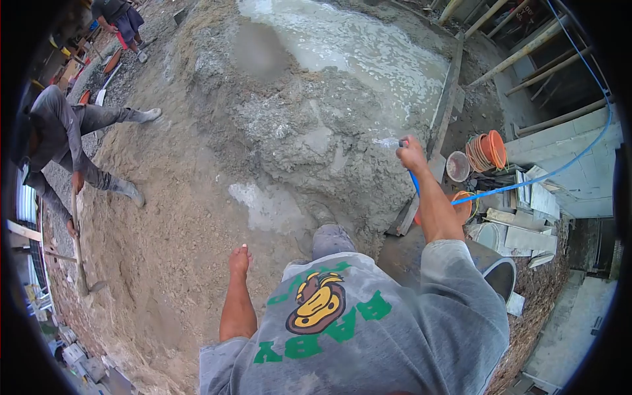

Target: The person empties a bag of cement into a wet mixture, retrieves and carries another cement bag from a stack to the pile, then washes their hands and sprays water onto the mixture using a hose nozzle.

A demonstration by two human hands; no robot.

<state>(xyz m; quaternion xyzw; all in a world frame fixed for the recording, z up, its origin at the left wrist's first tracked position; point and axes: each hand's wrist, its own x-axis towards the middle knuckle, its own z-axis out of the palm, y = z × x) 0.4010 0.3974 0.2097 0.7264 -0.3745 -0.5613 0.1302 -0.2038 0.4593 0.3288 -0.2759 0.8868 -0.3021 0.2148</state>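
Observation:
My right hand [412, 155] is closed around the end of a blue hose [513, 189], held out over the wet grey mix. White water shows just beyond the hose end. The hose drops below my hand, passes behind my forearm, and runs off to the upper right. My left hand [240, 259] hangs over the sandy ground at my left, its fingers curled and nothing visible in them. Ahead lies a heap of wet sand and cement mix [316, 141], with a pool of cloudy, foamy water [375, 49] at its far side.
At the left, a person [62, 141] holds a long-handled tool [78, 243]; another person [120, 23] stands farther back. A board [447, 92] edges the pool. Orange buckets [495, 149], a pale bucket [457, 166] and stacked tiles [526, 230] stand right, near a block wall [573, 141].

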